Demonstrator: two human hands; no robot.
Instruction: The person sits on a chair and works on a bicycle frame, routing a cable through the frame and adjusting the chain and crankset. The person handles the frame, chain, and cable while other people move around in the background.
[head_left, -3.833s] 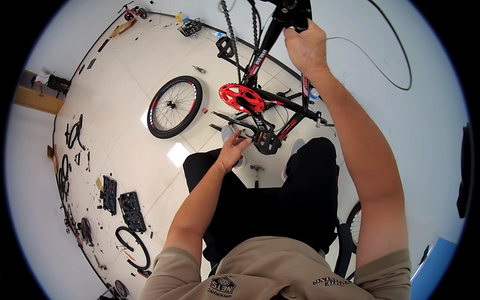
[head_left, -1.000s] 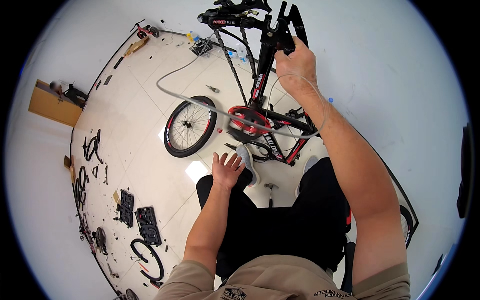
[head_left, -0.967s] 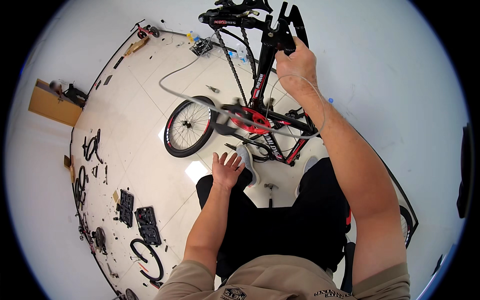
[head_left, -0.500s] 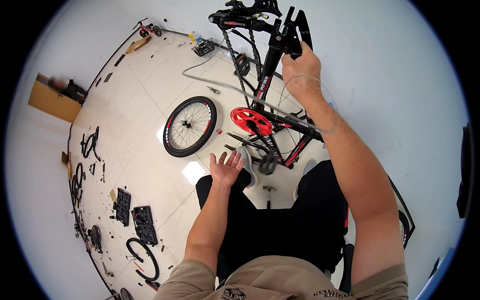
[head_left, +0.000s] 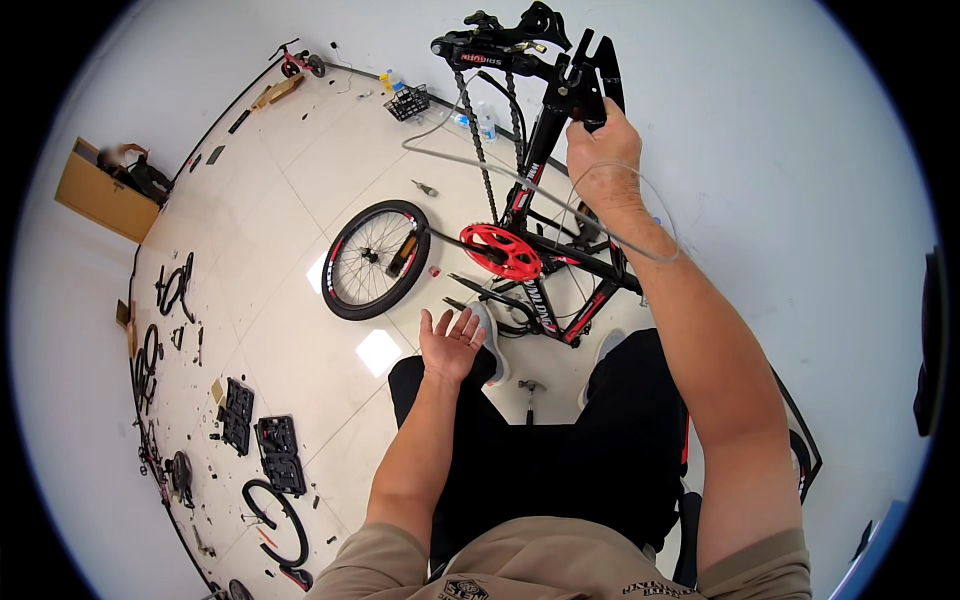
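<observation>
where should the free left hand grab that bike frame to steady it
Probably the slanted black tube just below the red chainring, approached from the near side: it is bare, narrow enough to wrap, and closest to the open left hand. The right hand already grips the raised rear end.

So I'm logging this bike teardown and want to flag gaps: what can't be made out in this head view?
- Right hand: its palm and fingertips, hidden behind the black-and-red bicycle frame it grips.
- Open left hand: touching anything or not, unclear.
- Small dark parts by the wall: too small and bent by the fisheye rim.
- Black curved tyre: its lower end is lost near the rim.
</observation>
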